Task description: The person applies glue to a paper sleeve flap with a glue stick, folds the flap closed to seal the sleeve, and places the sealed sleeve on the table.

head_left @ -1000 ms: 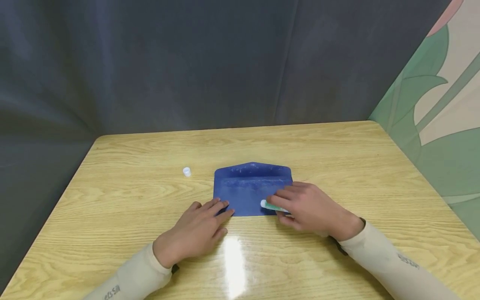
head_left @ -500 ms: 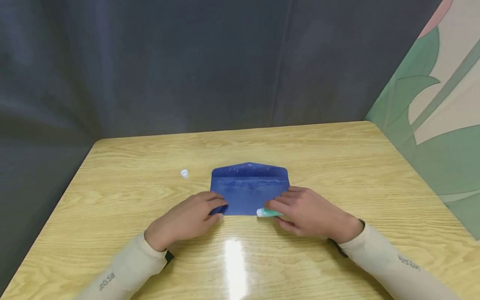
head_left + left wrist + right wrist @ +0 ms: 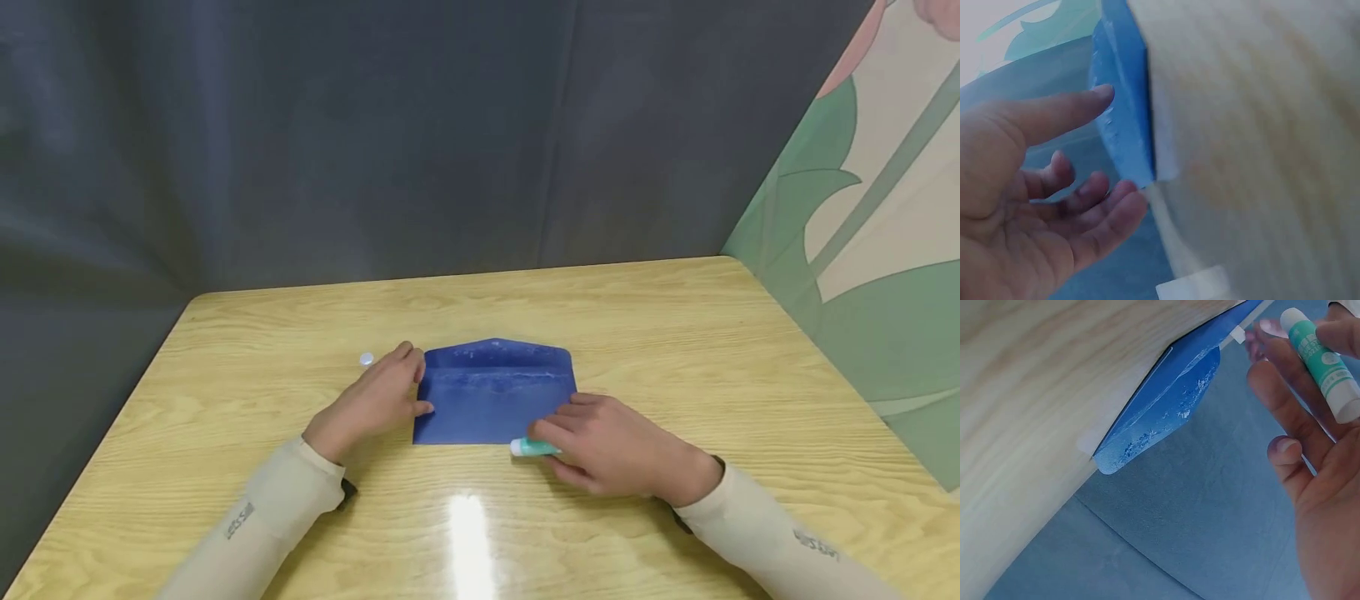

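Observation:
A blue envelope (image 3: 487,412) lies on the table with its flap (image 3: 1141,440) opened out away from me. White glue smears mark the flap and the line below it. My left hand (image 3: 378,400) is at the envelope's left edge, thumb over the paper and fingers loosely bent near the upper left corner, holding nothing. In my right hand (image 3: 611,442) a green and white glue stick (image 3: 1322,362) is held between thumb and fingers. Its white end points left, over the envelope's front edge in the head view.
A small white cap (image 3: 366,359) stands on the wooden table (image 3: 262,375), just beyond my left fingers. Dark cloth (image 3: 375,142) hangs behind the table's far edge. A leaf-patterned curtain (image 3: 885,250) borders the right side.
My left hand has gone from the envelope's lower left corner up along its left edge toward the cap. The right hand has drawn the glue stick slightly back toward the front edge.

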{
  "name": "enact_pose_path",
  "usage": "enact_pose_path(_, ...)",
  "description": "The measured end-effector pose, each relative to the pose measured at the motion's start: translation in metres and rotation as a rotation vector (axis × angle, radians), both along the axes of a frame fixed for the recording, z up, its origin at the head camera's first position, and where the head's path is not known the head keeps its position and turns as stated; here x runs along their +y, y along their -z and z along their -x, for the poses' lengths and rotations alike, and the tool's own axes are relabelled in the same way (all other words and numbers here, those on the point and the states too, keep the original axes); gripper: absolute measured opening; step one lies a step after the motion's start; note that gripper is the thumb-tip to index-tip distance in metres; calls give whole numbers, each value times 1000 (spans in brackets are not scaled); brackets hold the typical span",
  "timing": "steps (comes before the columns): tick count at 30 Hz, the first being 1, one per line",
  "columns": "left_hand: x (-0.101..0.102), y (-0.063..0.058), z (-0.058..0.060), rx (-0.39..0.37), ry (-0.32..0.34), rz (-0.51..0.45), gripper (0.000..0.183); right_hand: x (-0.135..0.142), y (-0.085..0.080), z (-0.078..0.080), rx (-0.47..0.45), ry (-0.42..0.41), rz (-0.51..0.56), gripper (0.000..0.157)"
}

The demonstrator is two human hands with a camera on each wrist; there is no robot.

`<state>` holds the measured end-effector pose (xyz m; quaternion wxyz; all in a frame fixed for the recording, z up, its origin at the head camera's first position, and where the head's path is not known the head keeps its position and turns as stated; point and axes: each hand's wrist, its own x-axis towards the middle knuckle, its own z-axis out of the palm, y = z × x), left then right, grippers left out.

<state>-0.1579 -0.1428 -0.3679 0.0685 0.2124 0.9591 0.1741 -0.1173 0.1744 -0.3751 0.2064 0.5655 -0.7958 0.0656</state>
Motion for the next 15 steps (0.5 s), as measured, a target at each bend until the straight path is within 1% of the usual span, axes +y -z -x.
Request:
enact_pose_path(2,1,3,2,8,-10,-12,46,-1,0,0,-8,-1,2,22)
enact_pose_path(5,3,6,3,23,-7,-27,74,0,0,1,-14,9,-1,23)
enact_pose_path(7,3,6,2,18,7,-27,94,0,-1,2,-16,12,-3,24)
enact_pose_path(9,3,5,2,-10,17,-25,108,0,-1,2,-15,7,-2,26)
enact_pose_path(11,3,5,2,-53,22,-31,113,0,-1,2,-12,4,-3,27)
enact_pose_path(14,2,5,1,-112,16,-33,112,0,-1,2,-14,9,-6,28)
enact_pose_path(15,2,6,1,-118,19,-33,111,0,-1,2,-17,13,-7,29)
